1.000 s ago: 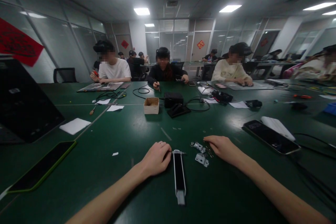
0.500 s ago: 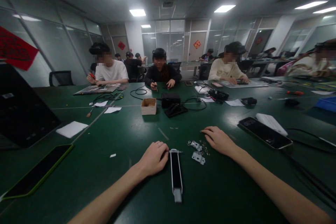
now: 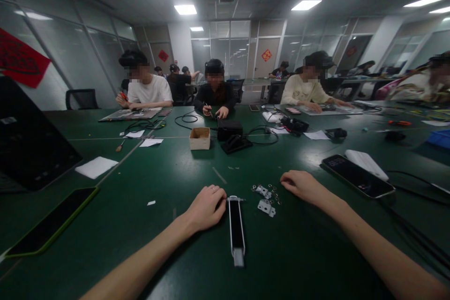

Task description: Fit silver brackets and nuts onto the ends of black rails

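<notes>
A long narrow metal frame with a dark inside (image 3: 236, 225) lies on the green table, its light grey block end towards me. Across its far end runs a thin bolt (image 3: 240, 199). My left hand (image 3: 208, 207) rests on the table left of the frame, its curled fingers closed around the bolt's left end; the fingertips are partly hidden. To the right lie two small metal brackets (image 3: 266, 207) and several nuts and washers (image 3: 276, 195). Just beyond these, my right hand (image 3: 298, 184) rests with bent, closed fingers. Anything inside them is hidden.
A phone (image 3: 357, 176) and a white power bank (image 3: 367, 165) lie right. A green-edged phone (image 3: 49, 222) and a black computer case (image 3: 33, 138) are left. Ahead stand a small box (image 3: 199, 139) and a black device (image 3: 230, 130). Several people work across the table.
My right hand has drawn slightly right, away from the small parts, and its stretched fingers have curled in. My left hand stays at the frame's far end. The view has shifted slightly.
</notes>
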